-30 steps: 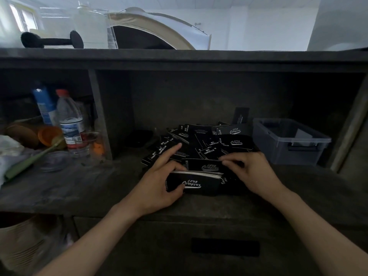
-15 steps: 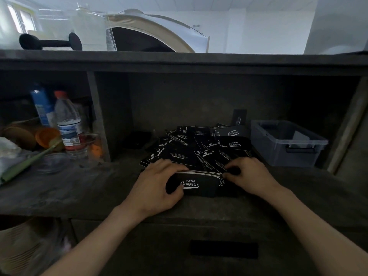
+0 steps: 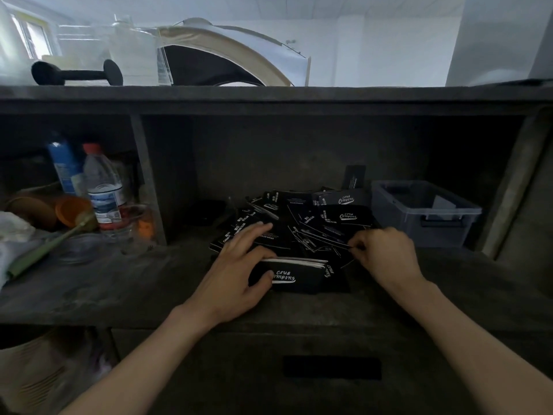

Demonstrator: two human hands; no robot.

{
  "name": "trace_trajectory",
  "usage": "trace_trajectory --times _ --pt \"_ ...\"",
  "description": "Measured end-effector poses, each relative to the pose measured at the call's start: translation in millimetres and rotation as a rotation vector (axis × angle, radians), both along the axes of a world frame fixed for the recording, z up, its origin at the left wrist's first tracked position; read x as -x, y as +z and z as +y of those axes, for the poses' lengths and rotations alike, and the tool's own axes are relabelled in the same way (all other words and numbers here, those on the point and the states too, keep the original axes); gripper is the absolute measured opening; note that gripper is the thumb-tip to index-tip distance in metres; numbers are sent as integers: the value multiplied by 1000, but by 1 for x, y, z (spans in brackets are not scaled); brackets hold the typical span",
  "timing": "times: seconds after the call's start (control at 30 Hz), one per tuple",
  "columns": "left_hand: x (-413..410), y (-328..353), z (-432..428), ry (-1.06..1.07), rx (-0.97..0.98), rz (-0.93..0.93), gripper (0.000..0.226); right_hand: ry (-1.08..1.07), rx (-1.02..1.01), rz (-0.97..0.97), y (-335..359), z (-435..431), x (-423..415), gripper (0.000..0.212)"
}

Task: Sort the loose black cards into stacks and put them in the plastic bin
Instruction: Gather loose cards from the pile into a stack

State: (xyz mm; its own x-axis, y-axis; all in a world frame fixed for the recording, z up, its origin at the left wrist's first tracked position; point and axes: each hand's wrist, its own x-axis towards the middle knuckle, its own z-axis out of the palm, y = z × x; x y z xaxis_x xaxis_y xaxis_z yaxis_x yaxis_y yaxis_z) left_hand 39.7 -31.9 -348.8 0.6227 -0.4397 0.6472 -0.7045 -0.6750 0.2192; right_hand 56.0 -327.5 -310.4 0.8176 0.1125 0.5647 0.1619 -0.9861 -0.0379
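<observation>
Stack of black cards is gripped by our left hand; our right hand pinches a loose black card (left of the clear plastic bin).

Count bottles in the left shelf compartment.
2: a blue plastic bottle at the back, and a clear red-capped water bottle right of it, nearer. More may be hidden.

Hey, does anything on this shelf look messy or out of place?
Yes. The loose black cards lie in a jumbled heap, overlapping at all angles, behind the one neat stack that the left hand holds. The right hand pinches one from the heap. A lone card stands on end against the back wall.
</observation>
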Motion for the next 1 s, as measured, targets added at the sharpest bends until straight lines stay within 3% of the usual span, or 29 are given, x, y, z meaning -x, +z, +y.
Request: trace_trajectory --times 0.17,0.33,0.4,0.47,0.53,0.6,0.7,0.83,0.93,1.0 --pt "3 2 -9 -49 34 68 34 218 -193 -38 7 6 4 18" --pt "6 4 -27 -48 6 111 60 609 -511 553 23 19 15 21" --pt "6 3 -27 -5 -5 107 59 661 -692 659 22 16 12 23" --pt "7 2 -27 -3 -9 58 47 586 -760 502 17 4 -1 22" --pt "7 1 -26 -31 3 43 40 417 -471 331 8 -12 -17 34" --pt "6 -1 -26 -46 28 72 40 354 -271 340 -4 -23 -28 43" --pt "3 0 -26 -57 63 114 40 409 -226 292 -14 -26 -34 29" --pt "-1 3 -30 -74 84 114 36 411 -120 21 1 -20 -42 20" --pt "-4 2 -31 -76 130 78 35 498 -362 -141 9 -9 -49 15" --pt "-4 0 -28 -61 138 23 35 598 -681 19 10 -4 -47 13"
